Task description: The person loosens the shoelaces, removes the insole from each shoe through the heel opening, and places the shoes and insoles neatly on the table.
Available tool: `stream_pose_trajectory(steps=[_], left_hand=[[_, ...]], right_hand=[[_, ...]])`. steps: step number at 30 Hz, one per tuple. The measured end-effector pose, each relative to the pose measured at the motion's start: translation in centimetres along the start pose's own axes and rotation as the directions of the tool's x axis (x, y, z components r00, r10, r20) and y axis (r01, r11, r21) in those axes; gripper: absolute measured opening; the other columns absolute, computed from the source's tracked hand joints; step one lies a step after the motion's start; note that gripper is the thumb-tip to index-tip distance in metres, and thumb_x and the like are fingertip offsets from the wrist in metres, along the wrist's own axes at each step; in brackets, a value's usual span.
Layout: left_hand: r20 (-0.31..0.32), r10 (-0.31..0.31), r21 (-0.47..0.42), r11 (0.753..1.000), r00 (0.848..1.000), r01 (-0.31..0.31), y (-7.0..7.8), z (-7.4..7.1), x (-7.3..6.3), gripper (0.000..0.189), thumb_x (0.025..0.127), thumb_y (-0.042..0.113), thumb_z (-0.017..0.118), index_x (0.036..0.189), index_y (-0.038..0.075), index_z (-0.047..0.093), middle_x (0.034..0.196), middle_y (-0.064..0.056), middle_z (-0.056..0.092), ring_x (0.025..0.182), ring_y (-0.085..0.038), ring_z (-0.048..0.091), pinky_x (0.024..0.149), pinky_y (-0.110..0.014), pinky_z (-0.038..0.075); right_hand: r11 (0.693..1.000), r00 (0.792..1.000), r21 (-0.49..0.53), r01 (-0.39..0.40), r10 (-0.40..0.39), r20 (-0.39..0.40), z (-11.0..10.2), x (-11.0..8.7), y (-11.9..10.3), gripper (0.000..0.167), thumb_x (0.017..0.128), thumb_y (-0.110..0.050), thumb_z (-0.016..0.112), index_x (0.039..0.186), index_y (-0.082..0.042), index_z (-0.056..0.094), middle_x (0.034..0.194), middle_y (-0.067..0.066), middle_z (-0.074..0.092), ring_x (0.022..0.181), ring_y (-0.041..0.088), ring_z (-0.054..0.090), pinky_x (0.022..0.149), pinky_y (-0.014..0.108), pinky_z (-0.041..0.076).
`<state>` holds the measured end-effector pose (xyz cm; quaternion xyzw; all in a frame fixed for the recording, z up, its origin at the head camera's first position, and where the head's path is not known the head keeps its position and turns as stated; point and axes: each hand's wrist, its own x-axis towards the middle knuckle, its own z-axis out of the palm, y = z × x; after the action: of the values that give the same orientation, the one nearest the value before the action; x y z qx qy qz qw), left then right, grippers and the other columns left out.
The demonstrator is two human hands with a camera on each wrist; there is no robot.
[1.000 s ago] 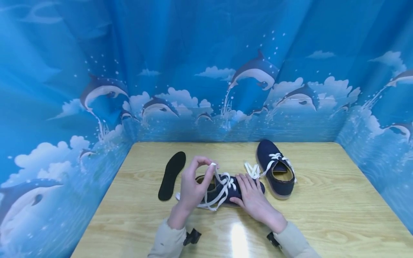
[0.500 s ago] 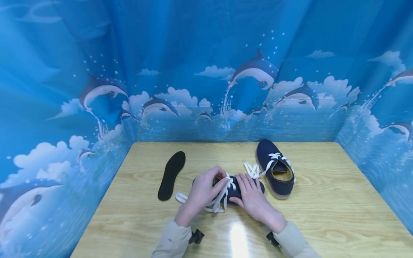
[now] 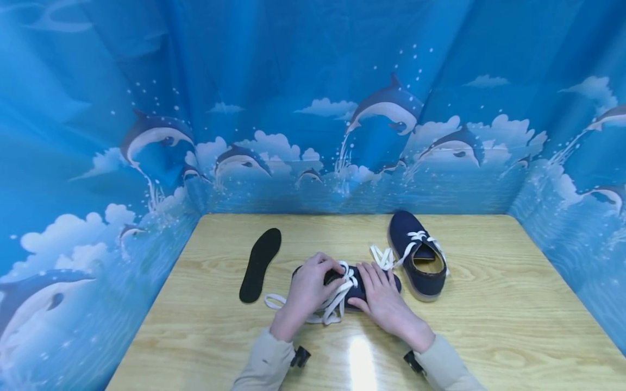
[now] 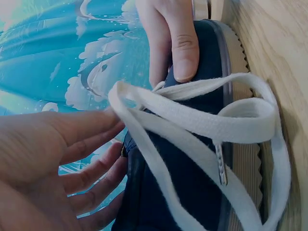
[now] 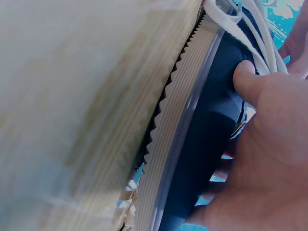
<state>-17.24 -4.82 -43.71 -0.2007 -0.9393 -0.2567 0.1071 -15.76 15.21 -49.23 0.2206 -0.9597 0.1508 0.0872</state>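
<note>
A navy lace-up shoe (image 3: pixel 356 292) lies sideways on the table, its toe to the right. My left hand (image 3: pixel 309 293) is over the opening, its thumb and index fingertips at the lacing. In the left wrist view these fingertips pinch the white shoelace (image 4: pixel 192 118), which loops loosely over the side of the shoe. A lace end with a clear tip dangles free there. My right hand (image 3: pixel 386 307) holds the shoe across the toe, fingers over the top and thumb on the near side. Much of the opening is hidden behind my left hand.
A matching navy shoe (image 3: pixel 405 228) stands behind on the right, its lace loosely threaded and trailing left. The black insole (image 3: pixel 261 266) lies flat on the left of the wooden table (image 3: pixel 489 304). A blue dolphin-print curtain (image 3: pixel 274 81) borders the back and sides.
My left hand has come down and right from above the opening, bringing the raised lace to the eyelets. The lace strands have shifted toward the near side. My right hand stays put.
</note>
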Motion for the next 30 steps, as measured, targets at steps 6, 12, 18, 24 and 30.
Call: stream_pose_trajectory(steps=[6,12,18,24,30], left_hand=[[-0.030,0.030,0.019,0.999,0.999,-0.030,-0.2,0.5,0.0,0.015,0.085,0.032,0.083,0.096,0.022,0.077,0.110,0.001,0.065,0.098,-0.018,0.064,0.081,-0.035,0.055],[-0.106,-0.039,-0.033,0.999,0.994,0.036,0.0,-0.2,1.1,0.011,0.092,0.030,0.076,0.097,0.020,0.075,0.097,0.004,0.070,0.084,-0.012,0.066,0.069,-0.026,0.054],[-0.155,-0.063,-0.113,0.993,0.986,0.046,0.3,-1.4,2.6,0.017,0.095,0.029,0.073,0.107,0.017,0.072,0.093,0.004,0.074,0.074,-0.009,0.069,0.062,-0.021,0.053],[-0.116,-0.059,-0.070,0.996,0.992,0.051,0.0,-1.2,1.7,0.021,0.093,0.032,0.075,0.107,0.017,0.071,0.098,0.003,0.070,0.076,-0.008,0.067,0.066,-0.021,0.052],[-0.040,0.059,0.101,0.993,0.997,-0.055,-0.1,-0.7,-0.3,0.020,0.081,0.037,0.086,0.087,0.023,0.073,0.087,0.007,0.063,0.066,-0.005,0.055,0.057,-0.020,0.043]], right_hand=[[1.000,1.000,0.004,-0.004,0.004,-0.001,-0.1,0.1,-0.1,0.074,0.097,-0.044,0.064,0.149,0.004,0.041,0.149,0.025,0.045,0.140,0.050,0.038,0.109,0.073,0.028],[1.000,1.000,0.007,0.000,0.000,-0.003,0.1,0.3,-0.2,0.074,0.097,-0.043,0.065,0.149,0.005,0.040,0.149,0.026,0.044,0.140,0.050,0.037,0.110,0.073,0.027],[1.000,1.000,0.009,0.004,-0.004,0.001,0.3,0.3,-0.3,0.075,0.096,-0.042,0.065,0.149,0.006,0.040,0.149,0.026,0.044,0.140,0.049,0.037,0.110,0.072,0.027],[1.000,1.000,-0.007,0.009,-0.009,-0.002,0.4,0.2,-0.3,0.076,0.096,-0.043,0.064,0.148,0.006,0.041,0.149,0.026,0.045,0.140,0.049,0.038,0.110,0.072,0.028],[1.000,1.000,-0.023,-0.001,0.000,-0.011,0.3,0.1,-0.1,0.076,0.096,-0.042,0.065,0.148,0.007,0.041,0.149,0.026,0.045,0.140,0.049,0.038,0.110,0.072,0.028]])
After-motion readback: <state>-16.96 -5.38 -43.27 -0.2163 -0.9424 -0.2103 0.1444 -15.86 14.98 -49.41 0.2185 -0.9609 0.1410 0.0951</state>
